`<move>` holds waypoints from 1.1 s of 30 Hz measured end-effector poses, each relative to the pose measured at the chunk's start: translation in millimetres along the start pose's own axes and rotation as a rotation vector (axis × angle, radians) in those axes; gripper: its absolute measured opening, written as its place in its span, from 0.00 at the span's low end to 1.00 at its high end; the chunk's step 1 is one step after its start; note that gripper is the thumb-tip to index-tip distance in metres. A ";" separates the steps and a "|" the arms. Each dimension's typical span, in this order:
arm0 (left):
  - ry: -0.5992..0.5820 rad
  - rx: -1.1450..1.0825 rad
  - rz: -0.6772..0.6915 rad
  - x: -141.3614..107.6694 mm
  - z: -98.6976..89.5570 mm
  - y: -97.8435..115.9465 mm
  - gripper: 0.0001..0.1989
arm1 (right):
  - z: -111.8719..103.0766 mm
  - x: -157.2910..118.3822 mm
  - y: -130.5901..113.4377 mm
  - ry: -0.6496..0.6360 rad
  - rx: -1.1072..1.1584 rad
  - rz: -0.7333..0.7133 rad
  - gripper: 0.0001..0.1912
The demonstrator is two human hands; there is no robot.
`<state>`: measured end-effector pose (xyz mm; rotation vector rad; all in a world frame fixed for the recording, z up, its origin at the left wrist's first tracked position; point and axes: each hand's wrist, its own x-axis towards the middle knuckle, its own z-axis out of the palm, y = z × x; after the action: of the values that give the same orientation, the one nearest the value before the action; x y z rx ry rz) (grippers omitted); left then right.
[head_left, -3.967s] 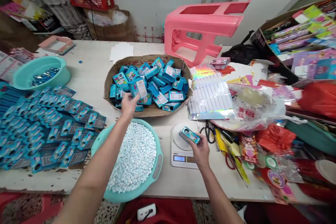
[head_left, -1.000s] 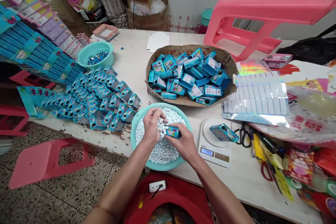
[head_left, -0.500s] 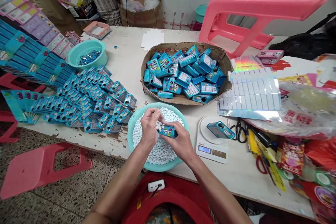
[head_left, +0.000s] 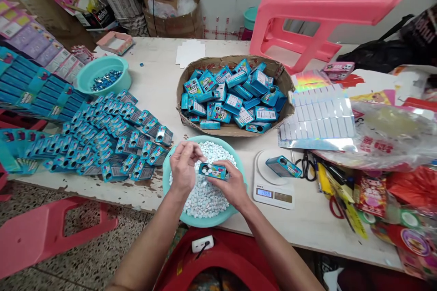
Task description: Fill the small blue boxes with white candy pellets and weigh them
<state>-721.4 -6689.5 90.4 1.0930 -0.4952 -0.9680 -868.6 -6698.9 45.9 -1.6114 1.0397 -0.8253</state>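
Note:
My right hand (head_left: 232,184) grips a small blue candy tin (head_left: 216,172) lying on its side, its round hole turned up at the left end. White candies show in and around that hole. Close on the left, my left hand (head_left: 183,168) is loosely curled, palm towards the tin, its fingers apart; I see no candy held in it. Both hands are over a turquoise basin (head_left: 166,179) full of small white candies (head_left: 206,202). On the kitchen scale (head_left: 273,198) to the right, another blue tin (head_left: 283,167) lies tilted.
Beyond the basin, a cut-down carton (head_left: 235,132) holds several blue tins. More filled rows of tins (head_left: 133,141) stand left, near a turquoise bowl (head_left: 126,79) of blue pieces. Scissors (head_left: 336,207), a sticker sheet (head_left: 317,118) and an upturned pink stool (head_left: 327,9) are right.
My left hand has drawn slightly left from the tin, and the candies once bunched at its fingertips now lie at the tin's hole. The camera view has shifted a little.

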 end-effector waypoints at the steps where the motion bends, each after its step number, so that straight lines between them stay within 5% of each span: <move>1: 0.049 0.033 0.023 6.5 -8.8 -5.4 0.10 | -2.7 -2.2 0.6 0.000 0.021 0.001 0.18; 5: 0.061 0.488 0.027 31.1 -43.9 -50.6 0.12 | -15.5 -8.4 -2.5 0.025 0.074 -0.004 0.19; 10: -0.318 1.194 0.103 33.9 -45.5 -116.7 0.15 | -22.0 -6.1 0.7 0.091 0.018 0.020 0.18; 16: -0.514 1.487 0.035 22.2 -35.1 -122.8 0.16 | -26.5 -9.0 2.3 0.099 -0.040 0.006 0.18; 20: -0.336 1.274 -0.113 23.7 -46.0 -112.5 0.12 | -29.0 -12.2 8.6 0.108 -0.085 0.030 0.17; 26: -0.013 0.319 -0.432 10.0 -33.2 -70.0 0.14 | -28.8 -13.2 9.5 0.093 -0.155 -0.015 0.17; 29: -0.035 -0.019 -0.357 -1.4 -12.7 -42.0 0.11 | -20.6 -11.2 3.8 0.042 -0.190 -0.053 0.16; 33: -0.006 -0.184 -0.223 -8.2 6.0 -25.5 0.08 | -7.4 -9.0 -6.2 -0.018 -0.231 -0.067 0.15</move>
<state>-740.5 -6688.9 70.7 0.9923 -0.2854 -1.1879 -877.3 -6692.7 53.6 -1.8529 1.1055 -0.7553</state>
